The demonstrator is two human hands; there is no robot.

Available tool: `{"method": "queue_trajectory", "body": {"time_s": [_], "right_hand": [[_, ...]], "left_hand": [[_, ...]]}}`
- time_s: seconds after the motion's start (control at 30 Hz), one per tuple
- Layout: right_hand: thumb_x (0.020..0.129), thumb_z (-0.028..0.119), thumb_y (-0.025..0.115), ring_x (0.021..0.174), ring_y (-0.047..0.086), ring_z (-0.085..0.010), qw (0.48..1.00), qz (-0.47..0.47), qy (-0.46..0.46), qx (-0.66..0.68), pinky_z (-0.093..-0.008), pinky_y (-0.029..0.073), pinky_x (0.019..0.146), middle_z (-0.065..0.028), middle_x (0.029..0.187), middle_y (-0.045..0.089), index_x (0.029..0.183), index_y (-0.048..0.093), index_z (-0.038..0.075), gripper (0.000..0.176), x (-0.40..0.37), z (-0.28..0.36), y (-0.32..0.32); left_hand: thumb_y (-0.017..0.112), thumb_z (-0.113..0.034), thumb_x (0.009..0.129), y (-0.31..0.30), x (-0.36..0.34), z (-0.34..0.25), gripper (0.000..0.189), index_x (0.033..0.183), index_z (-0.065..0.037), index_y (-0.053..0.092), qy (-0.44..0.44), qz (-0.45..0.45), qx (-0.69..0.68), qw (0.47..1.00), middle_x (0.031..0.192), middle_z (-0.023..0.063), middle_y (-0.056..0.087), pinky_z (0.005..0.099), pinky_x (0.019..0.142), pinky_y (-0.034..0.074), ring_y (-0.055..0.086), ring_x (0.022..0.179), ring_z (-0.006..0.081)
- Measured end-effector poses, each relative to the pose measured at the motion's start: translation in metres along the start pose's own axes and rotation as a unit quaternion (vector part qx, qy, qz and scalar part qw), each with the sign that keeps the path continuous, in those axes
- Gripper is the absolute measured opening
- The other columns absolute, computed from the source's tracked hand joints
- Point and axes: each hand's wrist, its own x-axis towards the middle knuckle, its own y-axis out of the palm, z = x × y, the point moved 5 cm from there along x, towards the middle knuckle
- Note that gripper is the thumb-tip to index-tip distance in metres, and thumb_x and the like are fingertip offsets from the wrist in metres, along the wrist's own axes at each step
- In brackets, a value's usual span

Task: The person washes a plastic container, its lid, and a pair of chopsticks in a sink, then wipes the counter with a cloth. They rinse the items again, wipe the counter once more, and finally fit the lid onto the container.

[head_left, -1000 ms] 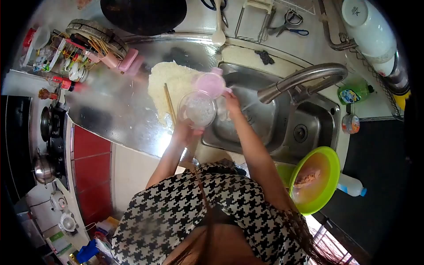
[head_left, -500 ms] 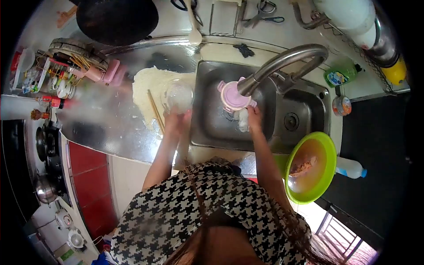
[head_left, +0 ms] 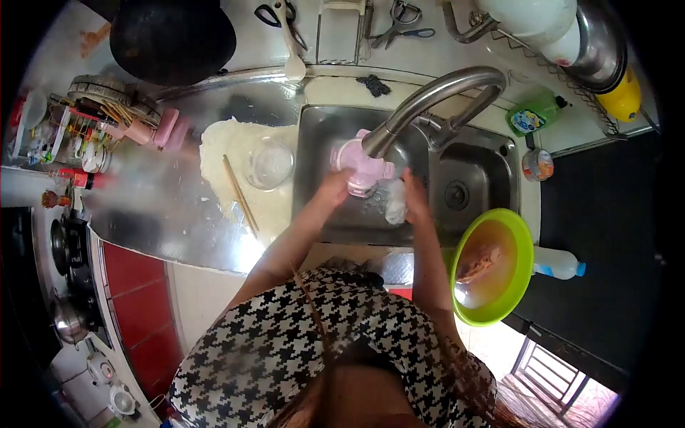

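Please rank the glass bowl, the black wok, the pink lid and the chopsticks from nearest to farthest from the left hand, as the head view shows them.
From the left hand:
1. Pink lid: at its fingers, under the faucet.
2. Glass bowl: to its left.
3. Chopsticks: left, beyond the bowl.
4. Black wok: far upper left.

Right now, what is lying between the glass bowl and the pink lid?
In the head view: part of the pale sheet, the sink's left rim, then bare basin metal.
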Motion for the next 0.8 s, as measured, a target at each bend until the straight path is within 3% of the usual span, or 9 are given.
{"method": "queue_trajectory", "body": {"time_s": [0.1,0.17,0.2,0.27,0.3,0.37,0.5,0.57,0.8], "right_hand": [[0.086,0.029,0.055,0.094,0.051,-0.0172,0.992,-0.06,-0.039,0.107,-0.0287,0.04,0.082,-0.0079,0.106,0.055,0.112,0.048,0.001,0.039,-0.036,0.041,0.019],[0.084,0.031,0.055,0.094,0.052,-0.0268,0.969,0.027,-0.242,-0.033,-0.0347,0.04,0.084,-0.0135,0.11,0.052,0.115,0.045,0.004,0.042,-0.038,0.063,0.05],[0.084,0.031,0.055,0.094,0.052,-0.0268,0.969,0.025,-0.242,-0.032,-0.0347,0.04,0.084,-0.0135,0.11,0.052,0.115,0.045,0.004,0.042,-0.03,0.06,0.059],[0.081,0.036,0.057,0.093,0.054,-0.0316,0.845,-0.028,-0.465,-0.262,-0.0378,0.042,0.081,-0.0151,0.101,0.056,0.107,0.054,0.01,0.037,-0.021,0.069,0.081],[0.081,0.036,0.057,0.093,0.054,-0.0316,0.845,-0.028,-0.467,-0.261,-0.0378,0.042,0.081,-0.0151,0.101,0.056,0.107,0.054,0.01,0.037,-0.018,0.078,0.084],[0.077,0.037,0.059,0.093,0.055,-0.0349,0.912,-0.054,-0.243,-0.327,-0.0396,0.043,0.078,-0.0176,0.096,0.059,0.103,0.057,0.01,0.038,-0.002,0.084,0.082],[0.075,0.039,0.059,0.092,0.058,-0.0321,0.879,-0.105,-0.281,-0.37,-0.039,0.044,0.077,-0.0145,0.093,0.062,0.099,0.06,0.01,0.037,0.034,0.09,0.081],[0.074,0.04,0.059,0.093,0.058,-0.0319,0.859,-0.217,-0.303,-0.352,-0.0382,0.046,0.076,-0.0129,0.096,0.062,0.098,0.06,0.011,0.037,0.035,0.093,0.074],[0.077,0.032,0.059,0.092,0.057,-0.0322,0.88,-0.17,-0.378,-0.231,-0.0384,0.045,0.078,-0.0136,0.097,0.062,0.099,0.06,0.008,0.033,0.001,0.098,0.089]], "left_hand": [[0.06,-0.004,0.078,0.008,0.001,0.007,0.045,0.12,-0.004,0.044,-0.035,0.067,0.026,0.997,0.113,0.0108,0.054,0.0392,0.089,0.045,0.053,0.105,0.0233],[0.061,-0.005,0.078,0.029,-0.004,0.013,0.045,0.12,-0.004,0.044,-0.036,0.085,0.016,0.996,0.113,0.0105,0.053,0.0385,0.089,0.045,0.053,0.105,0.0231],[0.061,-0.005,0.079,0.039,-0.007,0.015,0.045,0.121,-0.004,0.044,-0.036,0.103,0.005,0.994,0.113,0.0103,0.053,0.0378,0.089,0.045,0.053,0.104,0.023],[0.062,-0.007,0.079,0.042,-0.009,0.019,0.047,0.121,-0.006,0.043,-0.05,0.113,-0.003,0.992,0.113,0.0079,0.053,0.0368,0.087,0.046,0.054,0.103,0.022],[0.063,-0.01,0.079,0.042,-0.01,0.02,0.048,0.122,-0.008,0.043,-0.061,0.123,-0.012,0.99,0.113,0.0056,0.054,0.0359,0.084,0.047,0.055,0.101,0.0211],[0.059,-0.004,0.079,0.03,-0.012,0.021,0.043,0.12,-0.004,0.044,-0.043,0.136,-0.017,0.99,0.112,0.0097,0.054,0.0357,0.088,0.046,0.056,0.1,0.0216],[0.051,0.004,0.075,0.034,-0.013,0.012,0.043,0.117,-0.003,0.045,-0.024,0.119,0.012,0.992,0.107,0.0099,0.056,0.0357,0.085,0.047,0.058,0.096,0.0217],[0.049,0.007,0.073,0.042,-0.018,0.001,0.044,0.116,-0.003,0.045,0.001,0.09,-0.002,0.996,0.105,0.0099,0.057,0.0351,0.084,0.048,0.058,0.094,0.0215],[0.042,-0.044,0.088,0.06,-0.012,-0.02,0.056,0.13,-0.007,0.034,-0.033,0.117,-0.102,0.987,0.129,0.0094,0.043,0.0388,0.1,0.033,0.043,0.117,0.0244]]}}
